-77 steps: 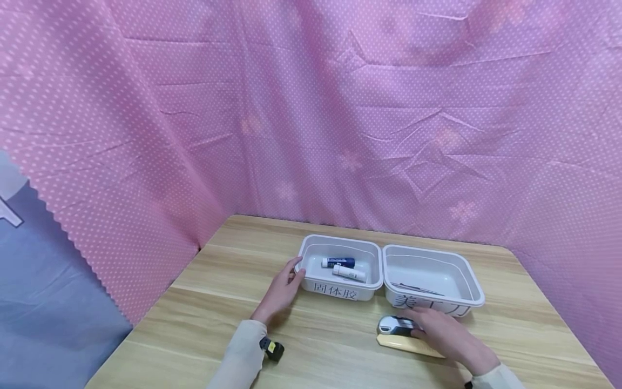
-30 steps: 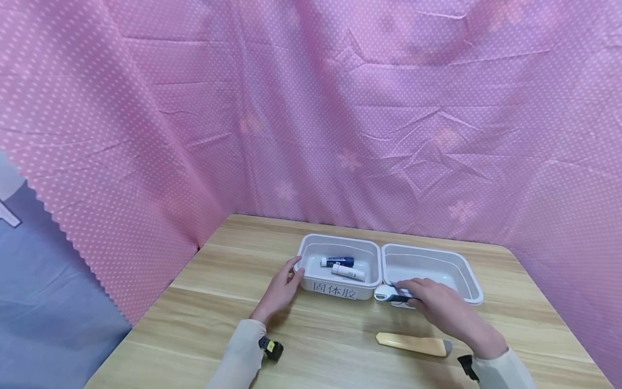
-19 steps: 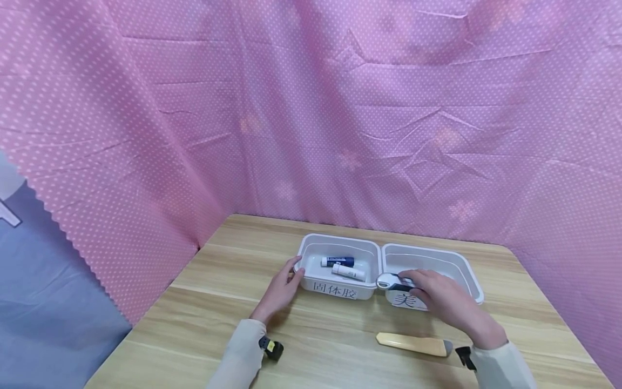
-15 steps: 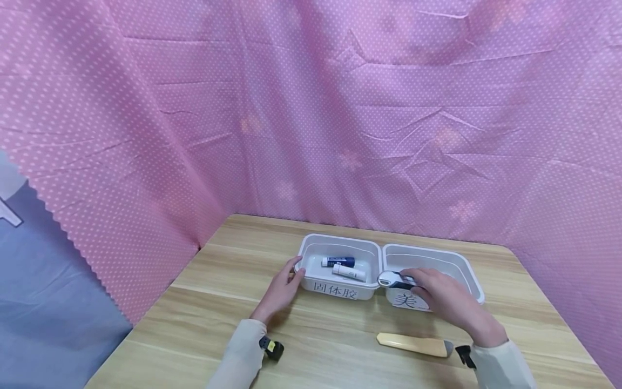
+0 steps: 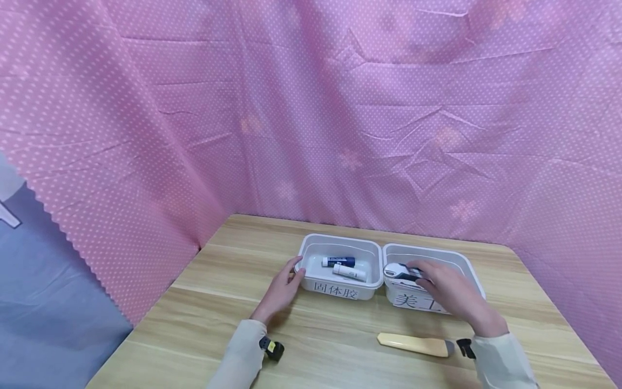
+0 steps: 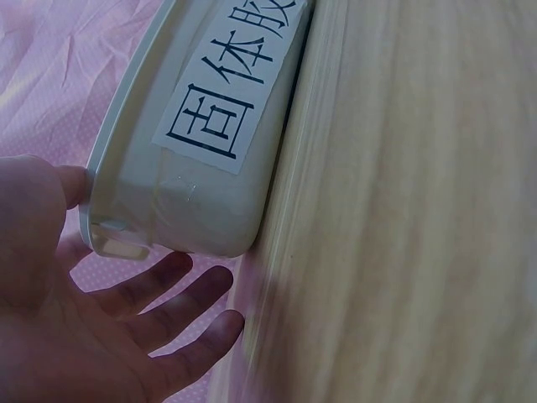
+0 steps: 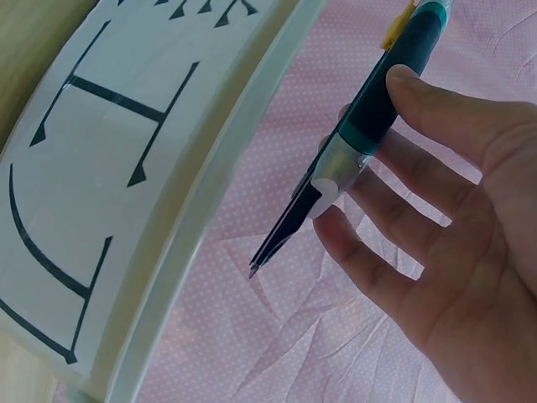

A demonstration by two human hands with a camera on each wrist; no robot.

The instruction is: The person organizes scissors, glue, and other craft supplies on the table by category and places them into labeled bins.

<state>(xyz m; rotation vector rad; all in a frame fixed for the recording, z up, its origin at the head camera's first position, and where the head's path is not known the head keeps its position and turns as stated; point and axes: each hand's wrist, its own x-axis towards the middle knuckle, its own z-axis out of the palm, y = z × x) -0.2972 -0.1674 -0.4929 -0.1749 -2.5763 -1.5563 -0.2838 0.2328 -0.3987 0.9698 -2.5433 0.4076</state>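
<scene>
My right hand [image 5: 444, 283] holds a utility knife [image 5: 399, 272] with a white, rounded end and dark grip, over the front left of the right-hand white box [image 5: 473, 270]. In the right wrist view the thumb and fingers lie round the knife's dark green grip [image 7: 394, 80]; its dark, narrow part points downward past the box rim [image 7: 210, 201]. My left hand [image 5: 282, 289] touches the near left corner of the left-hand white box [image 5: 305, 240]. In the left wrist view the thumb is on the rim [image 6: 92, 197] and the other fingers are spread, fairly straight.
A blue glue stick [image 5: 347, 262] and a white glue stick [image 5: 350, 272] lie in the left box. A yellow utility knife [image 5: 413, 344] lies on the wooden table [image 5: 320, 346] before the right box. Both boxes carry Chinese labels [image 5: 334, 290]. Pink dotted cloth [image 5: 340, 135] hangs behind.
My right hand has lifted the white and dark utility knife from beside the yellow one, carried it to the right box's front, then over its rim. The left hand has stayed put.
</scene>
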